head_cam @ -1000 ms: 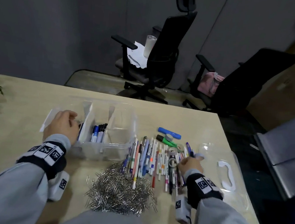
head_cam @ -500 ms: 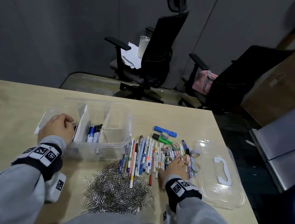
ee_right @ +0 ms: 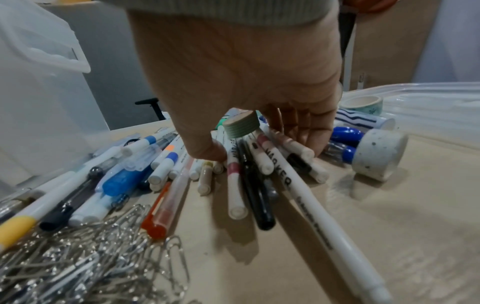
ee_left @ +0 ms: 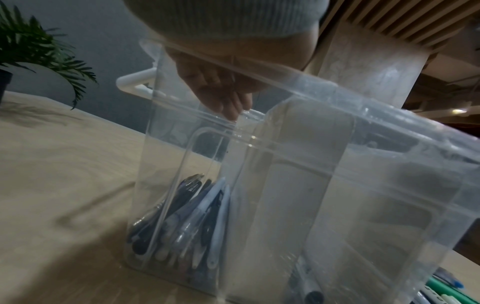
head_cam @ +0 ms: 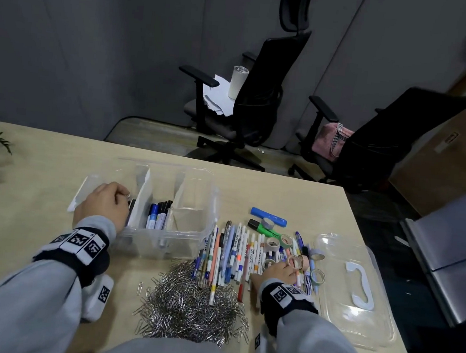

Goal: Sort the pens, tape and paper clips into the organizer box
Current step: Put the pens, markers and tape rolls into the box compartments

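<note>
Item: my right hand (ee_right: 241,82), thumb and fingers curled down over a bundle of white-barrelled marker pens (ee_right: 259,164) on the table, closing round several at once but not yet lifted.
Item: my left hand (head_cam: 105,204), fingers hooked over the near-left rim of the clear plastic organizer box (head_cam: 187,228), steadying it; some pens already stand in its left and middle compartments.
Item: small washi tape rolls (head_cam: 272,243), lying among and just beside the loose pens.
Item: heap of silver paper clips (head_cam: 189,305), touching the pen ends.
Risk: a bundle this loose may shed pens; dragged ends could scatter clips or carry a tape roll along.
Setting: pale wood table (head_cam: 44,165); clear lid (head_cam: 356,294) at right; two black office chairs (head_cam: 261,94), grey wall.
</note>
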### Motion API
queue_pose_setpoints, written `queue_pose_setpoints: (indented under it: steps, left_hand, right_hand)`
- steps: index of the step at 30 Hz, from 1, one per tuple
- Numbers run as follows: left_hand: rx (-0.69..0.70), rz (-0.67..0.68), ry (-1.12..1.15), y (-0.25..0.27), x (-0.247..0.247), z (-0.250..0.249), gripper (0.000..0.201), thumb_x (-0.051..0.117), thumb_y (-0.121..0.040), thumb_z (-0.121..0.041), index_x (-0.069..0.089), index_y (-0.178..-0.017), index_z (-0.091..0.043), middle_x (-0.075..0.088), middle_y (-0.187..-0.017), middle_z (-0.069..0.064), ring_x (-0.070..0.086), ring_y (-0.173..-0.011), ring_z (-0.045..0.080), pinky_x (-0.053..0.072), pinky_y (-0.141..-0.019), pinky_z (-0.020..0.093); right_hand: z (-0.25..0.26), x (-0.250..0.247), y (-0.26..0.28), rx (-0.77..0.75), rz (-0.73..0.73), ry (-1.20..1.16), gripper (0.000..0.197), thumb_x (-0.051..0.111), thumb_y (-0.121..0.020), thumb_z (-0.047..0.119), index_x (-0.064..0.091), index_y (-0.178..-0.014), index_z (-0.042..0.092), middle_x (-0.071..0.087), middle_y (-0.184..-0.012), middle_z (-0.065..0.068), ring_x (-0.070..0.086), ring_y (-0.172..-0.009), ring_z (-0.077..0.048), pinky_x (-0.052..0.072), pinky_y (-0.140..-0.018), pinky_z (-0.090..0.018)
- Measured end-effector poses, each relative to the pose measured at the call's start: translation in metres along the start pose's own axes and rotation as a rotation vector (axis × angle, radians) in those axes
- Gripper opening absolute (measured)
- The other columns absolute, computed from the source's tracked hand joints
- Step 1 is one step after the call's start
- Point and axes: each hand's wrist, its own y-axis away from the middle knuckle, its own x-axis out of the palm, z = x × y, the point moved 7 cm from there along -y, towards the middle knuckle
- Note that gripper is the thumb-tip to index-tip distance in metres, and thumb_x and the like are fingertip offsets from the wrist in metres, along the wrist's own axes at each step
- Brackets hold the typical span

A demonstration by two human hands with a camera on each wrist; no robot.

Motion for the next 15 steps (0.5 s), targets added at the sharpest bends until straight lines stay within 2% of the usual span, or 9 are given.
queue_pose_setpoints:
  steps: [4,8,11,15]
  left_hand:
    - [0.006,-0.004,0.016,-0.001,0.0,0.0,0.025,0.039,-0.089,-0.015,0.062,-0.093,-0.025,0.063,-0.11,0.003,0.056,-0.089,0.031,0.042,-0.073,0.031]
    - [0.008,-0.001,0.019,-0.001,0.0,0.001,0.025,0.039,-0.089,-0.016,0.062,-0.093,-0.026,0.063,-0.109,0.003,0.055,-0.086,0.029,0.042,-0.072,0.031]
    - [0.004,0.007,0.021,-0.002,0.001,0.002,0.025,0.039,-0.089,-0.016,0.062,-0.092,-0.027,0.063,-0.108,0.002,0.049,-0.079,0.025,0.04,-0.07,0.029]
    - [0.008,0.014,0.022,-0.003,0.002,0.0,0.025,0.039,-0.089,-0.016,0.062,-0.092,-0.027,0.063,-0.108,0.002,0.049,-0.079,0.025,0.04,-0.07,0.029]
  right_hand:
    - [0.0,0.003,-0.001,0.023,0.021,-0.06,0.095,0.062,-0.08,0.057,0.019,-0.143,0.001,0.027,-0.148,-0.017,0.032,-0.136,-0.031,0.031,-0.11,-0.039]
    - [-0.001,0.008,-0.001,0.018,0.045,-0.205,0.081,0.07,-0.079,0.04,0.026,-0.135,0.002,0.039,-0.139,-0.017,0.046,-0.125,-0.03,0.043,-0.104,-0.039]
    - [-0.001,0.012,0.0,-0.006,0.084,-0.338,0.076,0.074,-0.075,0.033,0.031,-0.131,0.002,0.046,-0.132,-0.017,0.053,-0.116,-0.032,0.05,-0.095,-0.04]
    - [-0.01,0.01,-0.002,-0.053,0.086,-0.419,0.053,0.07,-0.08,0.024,0.042,-0.119,0.003,0.057,-0.115,-0.013,0.059,-0.095,-0.027,0.051,-0.077,-0.032]
